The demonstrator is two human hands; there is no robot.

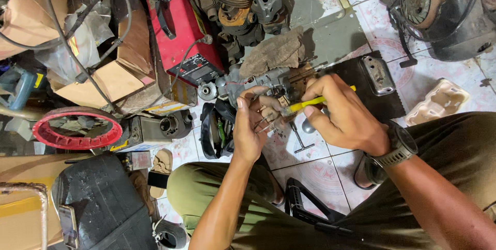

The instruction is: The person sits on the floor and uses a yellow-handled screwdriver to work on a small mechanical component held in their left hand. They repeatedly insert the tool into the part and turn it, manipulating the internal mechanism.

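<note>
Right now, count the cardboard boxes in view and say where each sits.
3. One cardboard box fills the top left corner, one open box lies beside the red machine, and one sits at bottom left. Clutter may hide others.

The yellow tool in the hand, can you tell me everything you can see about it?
The yellow tool is slim and stick-like, with a bright yellow handle that looks plastic and a clear, paler front end. It lies nearly level, tilted slightly up to the right. The right hand grips it like a pen; its tip reaches the left hand, near the grey engine part.
</note>
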